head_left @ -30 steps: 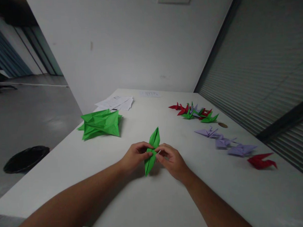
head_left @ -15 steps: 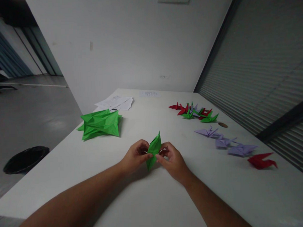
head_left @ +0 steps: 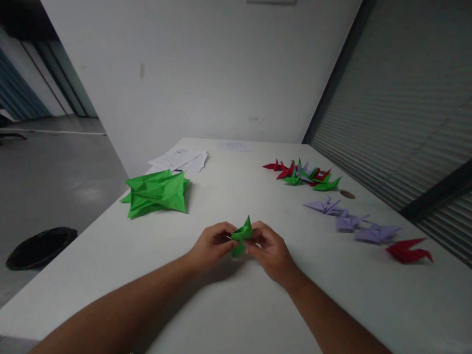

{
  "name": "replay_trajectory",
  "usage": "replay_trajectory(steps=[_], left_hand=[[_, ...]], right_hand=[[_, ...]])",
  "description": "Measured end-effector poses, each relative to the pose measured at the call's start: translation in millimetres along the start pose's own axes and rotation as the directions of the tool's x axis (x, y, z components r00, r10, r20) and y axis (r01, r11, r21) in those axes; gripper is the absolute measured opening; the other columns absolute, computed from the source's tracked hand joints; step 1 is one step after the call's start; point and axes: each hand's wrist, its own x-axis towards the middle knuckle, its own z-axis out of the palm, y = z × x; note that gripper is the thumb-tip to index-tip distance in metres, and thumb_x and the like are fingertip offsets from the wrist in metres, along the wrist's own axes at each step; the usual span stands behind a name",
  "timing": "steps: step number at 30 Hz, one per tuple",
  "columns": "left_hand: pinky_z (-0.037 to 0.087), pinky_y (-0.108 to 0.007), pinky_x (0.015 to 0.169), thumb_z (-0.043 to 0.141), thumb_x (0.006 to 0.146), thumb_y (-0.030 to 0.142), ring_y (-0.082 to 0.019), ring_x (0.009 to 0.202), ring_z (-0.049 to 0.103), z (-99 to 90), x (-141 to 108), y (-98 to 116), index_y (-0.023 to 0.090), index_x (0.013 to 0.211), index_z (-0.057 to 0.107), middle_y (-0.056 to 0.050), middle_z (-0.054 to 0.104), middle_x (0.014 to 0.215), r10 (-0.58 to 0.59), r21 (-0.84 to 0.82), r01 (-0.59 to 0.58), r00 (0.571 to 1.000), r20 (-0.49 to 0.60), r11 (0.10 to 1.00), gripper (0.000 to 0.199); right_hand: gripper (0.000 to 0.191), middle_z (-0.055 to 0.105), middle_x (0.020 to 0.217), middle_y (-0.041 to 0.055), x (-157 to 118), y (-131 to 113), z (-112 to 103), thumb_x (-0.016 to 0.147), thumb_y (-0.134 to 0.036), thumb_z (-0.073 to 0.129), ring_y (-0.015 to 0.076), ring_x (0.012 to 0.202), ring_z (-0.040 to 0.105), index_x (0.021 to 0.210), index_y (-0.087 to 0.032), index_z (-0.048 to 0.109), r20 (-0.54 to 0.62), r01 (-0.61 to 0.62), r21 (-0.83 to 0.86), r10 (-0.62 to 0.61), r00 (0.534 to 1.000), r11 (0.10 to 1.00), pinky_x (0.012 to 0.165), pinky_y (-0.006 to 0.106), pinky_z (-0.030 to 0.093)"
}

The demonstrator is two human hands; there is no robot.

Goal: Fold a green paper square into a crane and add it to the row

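Note:
Between my two hands, just above the white table (head_left: 210, 317), is a partly folded piece of green origami paper (head_left: 242, 232). My left hand (head_left: 212, 245) pinches its left side, thumb in front and fingers behind. On its right side my right hand (head_left: 270, 248) pinches it in the same way. One pointed tip sticks up and another part hangs below the thumbs. My fingertips hide some of the folds.
Creased green paper sheets (head_left: 157, 192) lie stacked at the left, with printed papers (head_left: 179, 159) behind. To the right are purple cranes (head_left: 377, 233), a red crane (head_left: 409, 251) and a mixed crane cluster (head_left: 294, 176). A black-lined bin (head_left: 41, 248) stands on the floor.
The upright green paper has bent over: its top tip sits lower and its middle is now folded toward me. Both hands keep their pinch at nearly the same place.

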Motion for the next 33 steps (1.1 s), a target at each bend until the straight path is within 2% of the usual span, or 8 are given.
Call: replay_trajectory(steps=[3,7,13,17,22,26,30,33], left_hand=[[0.053,-0.029,0.075,0.085,0.082,0.032,-0.016,0.08,0.067,2.5,-1,0,0.015,0.094,0.065,-0.004,0.07,0.087,-0.062,-0.102,0.059,0.998,-0.027,0.993,0.029],[0.051,-0.024,0.069,0.09,0.076,0.029,-0.013,0.075,0.065,4.4,0,-1,0.018,0.093,0.057,0.001,0.066,0.083,-0.094,-0.187,0.071,0.989,-0.117,0.98,0.038],[0.053,-0.028,0.073,0.091,0.072,0.033,-0.015,0.078,0.065,4.5,3,3,0.015,0.087,0.062,-0.002,0.068,0.084,-0.159,-0.067,0.15,0.973,-0.17,0.987,0.037],[0.05,-0.025,0.067,0.093,0.067,0.03,-0.013,0.072,0.06,6.7,4,8,0.015,0.079,0.062,0.001,0.064,0.077,-0.157,-0.012,0.159,0.962,-0.223,0.987,0.037],[0.046,-0.024,0.066,0.094,0.068,0.032,-0.011,0.068,0.058,9.4,4,8,0.015,0.082,0.063,0.001,0.064,0.075,-0.195,-0.127,0.177,0.97,-0.147,0.976,0.038],[0.047,-0.025,0.068,0.095,0.067,0.031,-0.012,0.07,0.061,9.6,2,6,0.015,0.083,0.064,0.0,0.066,0.077,-0.216,-0.209,0.19,0.97,-0.108,0.959,0.038],[0.049,-0.026,0.07,0.091,0.073,0.03,-0.013,0.073,0.063,9.2,0,7,0.015,0.088,0.065,-0.001,0.068,0.081,-0.232,-0.261,0.201,0.968,-0.095,0.944,0.033],[0.051,-0.027,0.074,0.095,0.067,0.026,-0.014,0.078,0.066,9.7,0,7,0.016,0.095,0.065,-0.003,0.071,0.087,-0.227,-0.255,0.201,0.971,-0.076,0.946,0.042]], right_hand=[[0.011,0.061,0.09,0.0021,0,-1,0,0.094,-0.031,0.071,0.0155,0.075,0.06,0.089,-0.022,0.067,-0.002,0.002,0.0,-0.002,1.0,1.0,0.066,0.029,0.052],[0.012,0.059,0.091,0.0021,1,-2,0,0.097,-0.032,0.066,0.0147,0.07,0.061,0.089,-0.022,0.066,0.058,-0.016,0.049,0.014,0.998,0.999,0.061,0.028,0.053],[0.003,0.058,0.088,0.0016,1,-1,-1,0.093,-0.024,0.065,0.0147,0.068,0.058,0.09,-0.022,0.065,0.035,0.014,-0.054,-0.012,0.999,0.998,0.059,0.028,0.048],[0.009,0.059,0.083,0.0003,0,0,-1,0.089,-0.021,0.068,0.0162,0.073,0.056,0.085,-0.023,0.06,0.009,0.0,-0.087,0.001,1.0,0.996,0.064,0.03,0.046],[0.017,0.058,0.08,-0.0023,-3,2,1,0.086,-0.024,0.071,0.0147,0.069,0.055,0.088,-0.023,0.054,-0.005,-0.111,-0.024,0.11,0.994,0.994,0.063,0.029,0.046],[0.02,0.058,0.081,-0.0025,-3,4,3,0.085,-0.026,0.072,0.0142,0.069,0.055,0.089,-0.023,0.053,-0.017,-0.135,-0.02,0.135,0.991,0.991,0.062,0.028,0.046],[0.026,0.057,0.08,-0.0036,-3,9,2,0.084,-0.03,0.075,0.0131,0.065,0.055,0.089,-0.024,0.05,-0.057,-0.174,-0.019,0.172,0.983,0.985,0.058,0.027,0.046],[0.034,0.057,0.079,-0.0049,-4,14,1,0.083,-0.034,0.078,0.0117,0.06,0.054,0.091,-0.025,0.046,-0.061,-0.221,0.013,0.221,0.973,0.975,0.054,0.025,0.045]])
